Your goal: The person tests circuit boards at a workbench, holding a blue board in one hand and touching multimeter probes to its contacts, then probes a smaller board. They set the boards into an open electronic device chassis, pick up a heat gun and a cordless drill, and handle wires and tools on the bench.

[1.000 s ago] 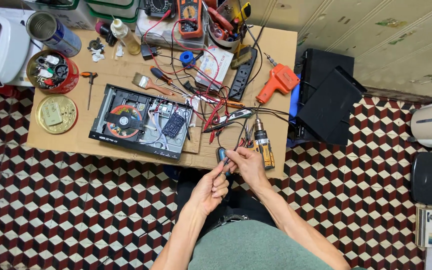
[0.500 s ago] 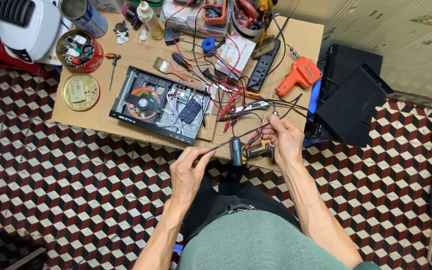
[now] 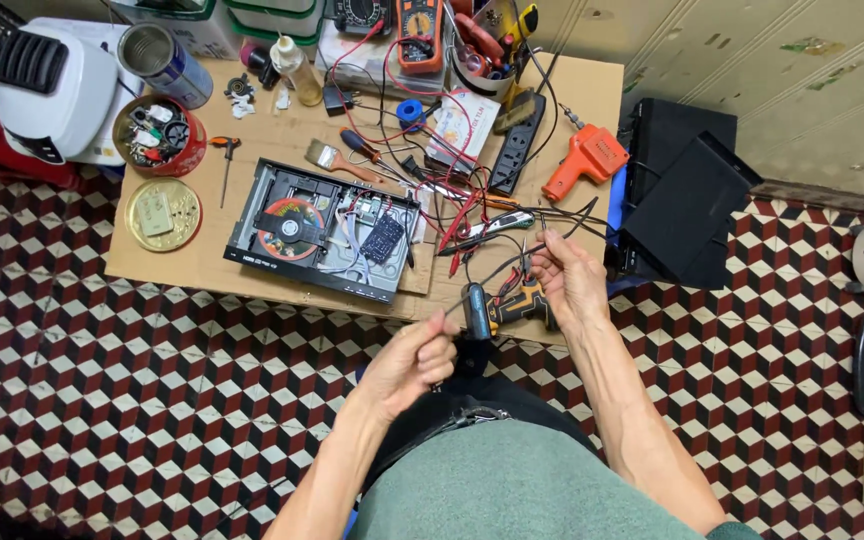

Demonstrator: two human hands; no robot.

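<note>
Two hands work over one low board table (image 3: 202,275) on a chequered floor; the table carries, in falling order of size, an opened disc player (image 3: 322,232) with its lid off, a black power strip (image 3: 518,142), an orange solder gun (image 3: 582,160), a multimeter (image 3: 418,30), a red tin (image 3: 155,135) of small parts, and a dark-handled tool (image 3: 476,310) at the near edge.

Left hand (image 3: 407,365): held off the table over the lap; fingers pinched narrow on the near end of a thin dark wire (image 3: 497,268).

Right hand (image 3: 570,275): above the near right corner of the table; fingers closed on the far end of the same wire, among red and black leads.

Wire: stretched between the hands; long axis runs from lower left to upper right, rising toward the right hand; it passes just above the dark-handled tool. Whether it touches that tool cannot be told.

The right hand is nearer the player and the leads; the left hand is nearer the body.
</note>
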